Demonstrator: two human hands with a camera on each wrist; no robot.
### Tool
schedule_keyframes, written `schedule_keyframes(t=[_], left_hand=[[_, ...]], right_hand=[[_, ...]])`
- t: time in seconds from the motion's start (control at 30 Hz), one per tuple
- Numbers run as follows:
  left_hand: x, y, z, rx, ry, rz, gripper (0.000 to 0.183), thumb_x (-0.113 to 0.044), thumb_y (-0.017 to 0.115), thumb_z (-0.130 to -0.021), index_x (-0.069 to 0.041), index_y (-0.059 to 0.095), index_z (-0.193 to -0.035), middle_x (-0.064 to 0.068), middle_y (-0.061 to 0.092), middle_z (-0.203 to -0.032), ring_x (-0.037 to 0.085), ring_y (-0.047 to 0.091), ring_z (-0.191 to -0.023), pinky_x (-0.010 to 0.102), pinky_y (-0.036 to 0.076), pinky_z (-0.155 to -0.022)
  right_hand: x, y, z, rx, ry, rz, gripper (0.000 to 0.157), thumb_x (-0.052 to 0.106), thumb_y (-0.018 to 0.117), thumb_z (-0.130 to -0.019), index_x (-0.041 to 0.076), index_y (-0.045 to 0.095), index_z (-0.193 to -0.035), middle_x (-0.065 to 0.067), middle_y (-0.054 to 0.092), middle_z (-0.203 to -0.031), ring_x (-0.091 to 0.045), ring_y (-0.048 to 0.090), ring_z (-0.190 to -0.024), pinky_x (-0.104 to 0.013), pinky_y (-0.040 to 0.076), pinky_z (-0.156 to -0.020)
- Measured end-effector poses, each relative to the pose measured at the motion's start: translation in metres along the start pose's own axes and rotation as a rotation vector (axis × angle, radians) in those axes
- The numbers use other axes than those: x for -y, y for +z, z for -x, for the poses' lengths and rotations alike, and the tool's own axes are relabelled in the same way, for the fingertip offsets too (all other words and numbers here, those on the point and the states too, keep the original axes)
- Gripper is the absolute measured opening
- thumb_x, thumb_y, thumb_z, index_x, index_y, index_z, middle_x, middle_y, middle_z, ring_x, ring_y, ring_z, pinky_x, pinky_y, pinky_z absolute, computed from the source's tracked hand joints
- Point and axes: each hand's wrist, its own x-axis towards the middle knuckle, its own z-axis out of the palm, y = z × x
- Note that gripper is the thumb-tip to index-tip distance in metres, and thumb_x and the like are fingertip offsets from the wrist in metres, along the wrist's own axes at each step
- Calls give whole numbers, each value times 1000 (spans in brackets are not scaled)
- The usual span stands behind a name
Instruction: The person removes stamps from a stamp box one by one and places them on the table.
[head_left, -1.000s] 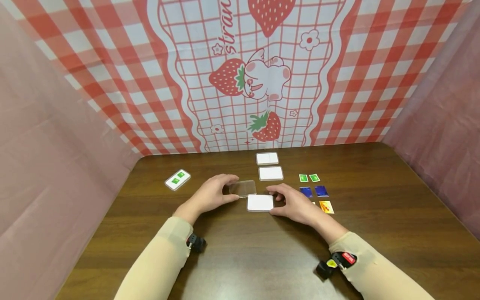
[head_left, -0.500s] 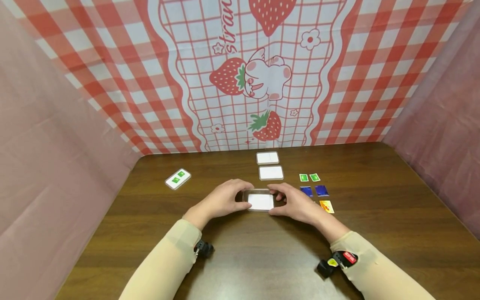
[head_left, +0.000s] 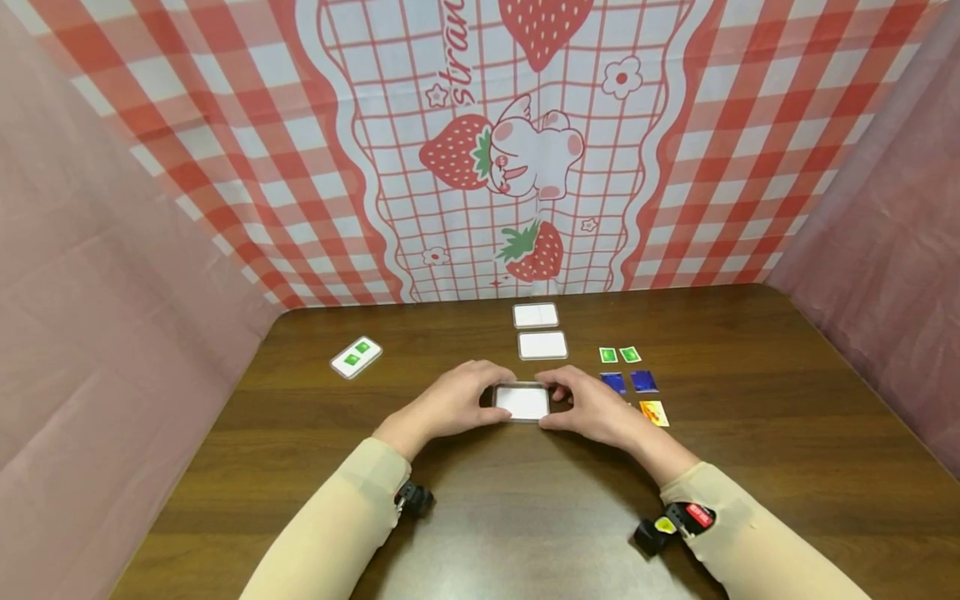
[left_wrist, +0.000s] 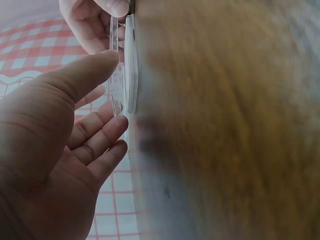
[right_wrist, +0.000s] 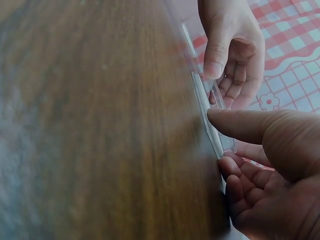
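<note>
A clear plastic cover [left_wrist: 117, 82] lies just above a white card in a flat case [head_left: 522, 403], nearly lined up with it. Thumb and fingers of my left hand [head_left: 459, 402] pinch the cover's left end. My right hand [head_left: 588, 407] holds the right end of the white card's case, thumb on the near edge and fingers at the far edge. Seen edge-on in the left wrist view, a thin gap runs between the cover and the white case. The right wrist view shows the white case [right_wrist: 201, 95] close to the tabletop, under the cover.
Two white cards in clear cases, a nearer one [head_left: 542, 345] and a farther one [head_left: 536, 315], lie behind the hands. To the right are green squares [head_left: 618, 355], blue squares [head_left: 628, 382] and a yellow picture square [head_left: 654, 413]. A cased card with two green squares [head_left: 356, 357] lies left.
My left hand has brought the clear cover rightward and toward me, from behind and left of the white card to over it. My right hand has stayed at the card's right end.
</note>
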Motion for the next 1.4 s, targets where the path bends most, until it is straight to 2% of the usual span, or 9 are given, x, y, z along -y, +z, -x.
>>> schedule_keyframes(t=[0.03,0.2,0.27,1.1,1.3,1.4], left_hand=[[0,0,0,1,2,-1,48,-30,86,-100,-10,71,-140,6,72,-136,23,64,-129,43,51,-111],[1,2,-1,13,2,-10,48,-31,86,-100,-11,71,-140,6,71,-137,23,63,-128,43,51,-111],[1,3,-1,20,2,-15,48,-32,86,-100,-11,71,-141,6,71,-138,23,63,-128,43,51,-111],[0,3,-4,60,-12,-48,55,-33,85,-100,-12,67,-148,6,69,-143,25,61,-129,43,51,-111],[0,3,-4,56,-17,-70,57,-35,85,-100,-10,68,-148,9,70,-141,26,62,-129,44,52,-110],[-1,2,-3,57,-18,-71,57,-35,85,-100,-10,68,-148,9,70,-141,26,62,-128,44,52,-109]], right_hand=[[-6,3,-1,-16,-27,-2,62,24,95,-89,2,70,-142,-7,69,-119,-20,65,-103,-36,54,-85],[-7,3,-1,-9,-27,4,60,25,95,-90,4,71,-140,-7,68,-120,-20,64,-104,-37,55,-85],[0,1,0,10,3,8,59,21,94,-90,3,71,-141,-9,68,-122,-23,65,-106,-40,55,-88],[2,-1,0,37,24,27,57,23,93,-91,2,71,-140,-9,65,-118,-22,63,-104,-39,53,-86],[3,-2,0,42,14,24,58,28,92,-93,1,71,-140,-9,64,-118,-21,61,-103,-39,52,-86],[1,-2,1,33,-20,16,57,31,91,-94,0,72,-138,-9,63,-116,-21,61,-100,-39,53,-85]])
